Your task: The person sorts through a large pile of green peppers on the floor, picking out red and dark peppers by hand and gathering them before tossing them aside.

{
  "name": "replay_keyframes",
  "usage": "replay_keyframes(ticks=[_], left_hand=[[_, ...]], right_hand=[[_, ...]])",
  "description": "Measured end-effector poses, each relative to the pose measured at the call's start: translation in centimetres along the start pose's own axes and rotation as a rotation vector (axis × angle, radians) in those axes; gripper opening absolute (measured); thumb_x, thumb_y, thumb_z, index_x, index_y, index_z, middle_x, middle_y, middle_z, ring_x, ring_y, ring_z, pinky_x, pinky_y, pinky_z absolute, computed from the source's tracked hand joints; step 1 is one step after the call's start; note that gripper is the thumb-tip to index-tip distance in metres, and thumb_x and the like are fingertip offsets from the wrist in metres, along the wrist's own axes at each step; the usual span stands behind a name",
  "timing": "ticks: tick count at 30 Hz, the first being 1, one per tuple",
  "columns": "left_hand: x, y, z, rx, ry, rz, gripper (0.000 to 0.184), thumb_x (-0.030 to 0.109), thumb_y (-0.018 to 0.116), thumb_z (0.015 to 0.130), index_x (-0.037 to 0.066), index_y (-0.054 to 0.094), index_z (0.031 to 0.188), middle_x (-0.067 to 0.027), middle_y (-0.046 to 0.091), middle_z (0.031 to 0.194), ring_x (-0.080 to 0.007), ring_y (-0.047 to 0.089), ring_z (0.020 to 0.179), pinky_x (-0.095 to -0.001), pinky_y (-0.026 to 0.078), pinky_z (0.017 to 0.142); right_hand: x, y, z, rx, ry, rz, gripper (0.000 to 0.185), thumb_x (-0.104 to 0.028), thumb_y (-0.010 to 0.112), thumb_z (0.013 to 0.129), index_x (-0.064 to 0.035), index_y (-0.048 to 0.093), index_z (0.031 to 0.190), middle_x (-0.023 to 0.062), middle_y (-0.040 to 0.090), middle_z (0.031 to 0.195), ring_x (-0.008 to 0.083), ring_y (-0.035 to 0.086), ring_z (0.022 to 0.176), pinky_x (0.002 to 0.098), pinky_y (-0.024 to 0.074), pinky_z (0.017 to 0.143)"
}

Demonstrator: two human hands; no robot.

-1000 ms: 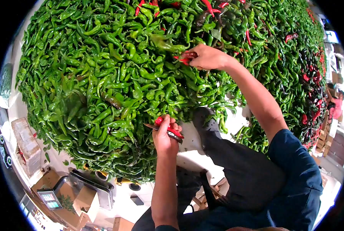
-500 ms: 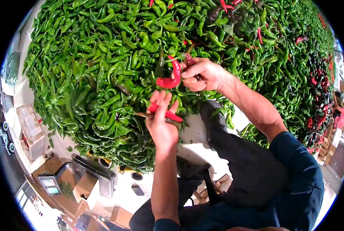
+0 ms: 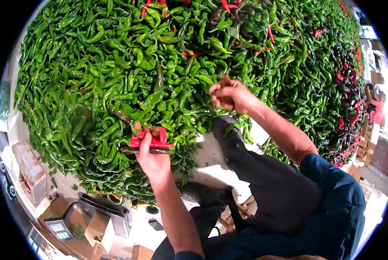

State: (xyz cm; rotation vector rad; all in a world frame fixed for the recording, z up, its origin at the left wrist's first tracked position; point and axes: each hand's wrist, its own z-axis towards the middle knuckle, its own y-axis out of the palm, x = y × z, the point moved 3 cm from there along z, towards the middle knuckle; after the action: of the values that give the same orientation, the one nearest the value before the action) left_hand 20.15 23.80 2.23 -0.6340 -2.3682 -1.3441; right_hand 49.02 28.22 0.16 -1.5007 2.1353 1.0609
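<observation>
Several chili peppers lie in my left hand [image 3: 154,158], its fingers closed round them over the lower part of the green heap. Among them are a glossy red chili pepper [image 3: 157,144], a curved red one upright behind it, and a dark brown chili pepper [image 3: 159,151]. My right hand [image 3: 233,96] is closed, fingers curled and thumb against them, just above the heap. A bit of dark red shows at its fingertips, but what it holds is mostly hidden. Beneath both hands spreads the large heap of green chili peppers [image 3: 116,78].
Scattered red chili peppers [image 3: 270,34] show in the heap, with more dark and red ones along its right side. My shoe [image 3: 225,130] stands at the heap's near edge. At lower left are a foam box [image 3: 31,173], a scale display [image 3: 59,230] and a cardboard box [image 3: 97,225].
The curved red chili pepper has passed from my right hand into my left. My left hand has moved left and down and closed round the peppers; my right hand has shifted slightly right.
</observation>
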Motion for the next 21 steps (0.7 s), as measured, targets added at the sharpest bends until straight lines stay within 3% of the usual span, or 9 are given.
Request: replay_keyframes(ticks=[3, 9, 10, 13, 15, 16, 17, 19, 21], left_hand=[[-1.0, 0.3, -0.8, 0.02, -0.091, 0.073, 0.043, -0.002, 0.059, 0.087, 0.008, 0.053, 0.128, -0.0084, 0.062, 0.101, -0.0178, 0.056, 0.087, -0.0329, 0.047, 0.078], [-4.7, -0.5, -1.6, 0.026, -0.223, 0.061, 0.041, -0.002, 0.058, 0.088, 0.009, 0.053, 0.128, -0.0095, 0.064, 0.098, -0.0216, 0.059, 0.085, -0.0386, 0.052, 0.078], [-5.0, -0.2, -1.7, 0.023, -0.252, 0.055, 0.04, -0.002, 0.058, 0.088, 0.009, 0.053, 0.127, -0.0099, 0.064, 0.098, -0.0218, 0.06, 0.085, -0.0393, 0.052, 0.078], [-6.3, -0.5, -1.9, 0.008, -0.274, 0.053, 0.039, -0.001, 0.06, 0.087, 0.009, 0.054, 0.124, -0.0112, 0.065, 0.1, -0.0229, 0.06, 0.088, -0.0419, 0.052, 0.081], [-6.8, -0.4, -1.9, -0.009, -0.303, 0.034, 0.04, -0.001, 0.062, 0.085, 0.009, 0.055, 0.123, -0.0114, 0.065, 0.1, -0.0231, 0.061, 0.088, -0.0433, 0.052, 0.083], [-6.9, -0.4, -1.9, -0.016, -0.297, 0.066, 0.04, -0.001, 0.063, 0.085, 0.008, 0.055, 0.123, -0.0114, 0.065, 0.1, -0.0226, 0.06, 0.087, -0.0415, 0.052, 0.083], [-7.1, -0.3, -1.9, -0.015, -0.292, 0.083, 0.04, -0.001, 0.063, 0.084, 0.007, 0.055, 0.123, -0.0114, 0.066, 0.1, -0.0225, 0.06, 0.087, -0.041, 0.052, 0.083], [-7.2, -0.3, -1.9, -0.008, -0.278, 0.114, 0.041, -0.001, 0.064, 0.084, 0.006, 0.055, 0.123, -0.0114, 0.066, 0.1, -0.0222, 0.06, 0.088, -0.0402, 0.052, 0.083], [-6.9, -0.1, -2.3, 0.001, -0.273, 0.123, 0.039, 0.0, 0.061, 0.086, 0.006, 0.054, 0.124, -0.0106, 0.064, 0.099, -0.0224, 0.059, 0.087, -0.0397, 0.05, 0.084]], right_hand=[[-2.4, -2.5, 2.3, 0.096, -0.203, -0.297, 0.026, -0.029, 0.068, 0.092, -0.0073, 0.057, 0.082, 0.0005, 0.051, 0.058, 0.0063, 0.039, 0.042, 0.0229, 0.0262, 0.038], [-5.1, -1.0, 4.8, 0.136, -0.369, -0.417, 0.023, -0.025, 0.064, 0.095, -0.0046, 0.057, 0.085, -0.0022, 0.047, 0.057, 0.0065, 0.039, 0.043, 0.0248, 0.0271, 0.039], [-5.7, -0.5, 4.9, 0.129, -0.35, -0.391, 0.023, -0.024, 0.063, 0.094, -0.0009, 0.063, 0.089, -0.001, 0.05, 0.057, 0.0056, 0.043, 0.045, 0.0246, 0.0325, 0.042], [-7.7, 0.4, 7.8, 0.211, -0.452, -0.736, 0.024, -0.019, 0.057, 0.094, 0.0023, 0.066, 0.095, 0.0076, 0.06, 0.062, 0.0157, 0.055, 0.049, 0.0323, 0.0439, 0.047], [-8.2, 0.8, 12.2, 0.322, -0.696, -1.226, 0.026, -0.017, 0.053, 0.09, 0.0042, 0.067, 0.097, 0.0199, 0.068, 0.075, 0.0328, 0.066, 0.066, 0.042, 0.0532, 0.064], [-9.1, 2.1, 12.9, 0.333, -0.521, -1.483, 0.028, -0.015, 0.053, 0.085, 0.0048, 0.068, 0.098, 0.0258, 0.067, 0.089, 0.0424, 0.066, 0.086, 0.0466, 0.0538, 0.077], [-9.0, 2.6, 14.6, 0.259, -0.437, -1.642, 0.027, -0.014, 0.054, 0.081, 0.0044, 0.068, 0.096, 0.0244, 0.068, 0.091, 0.0408, 0.066, 0.091, 0.0462, 0.0544, 0.078], [-8.7, 3.8, 16.0, 0.19, -0.326, -1.717, 0.025, -0.012, 0.053, 0.08, 0.0058, 0.067, 0.088, 0.0244, 0.069, 0.091, 0.0389, 0.068, 0.087, 0.0461, 0.0553, 0.074], [-9.8, 4.3, 15.9, 0.077, -0.14, -1.614, 0.024, -0.009, 0.049, 0.079, 0.0075, 0.065, 0.086, 0.0223, 0.067, 0.08, 0.0345, 0.066, 0.069, 0.0449, 0.0522, 0.06]])
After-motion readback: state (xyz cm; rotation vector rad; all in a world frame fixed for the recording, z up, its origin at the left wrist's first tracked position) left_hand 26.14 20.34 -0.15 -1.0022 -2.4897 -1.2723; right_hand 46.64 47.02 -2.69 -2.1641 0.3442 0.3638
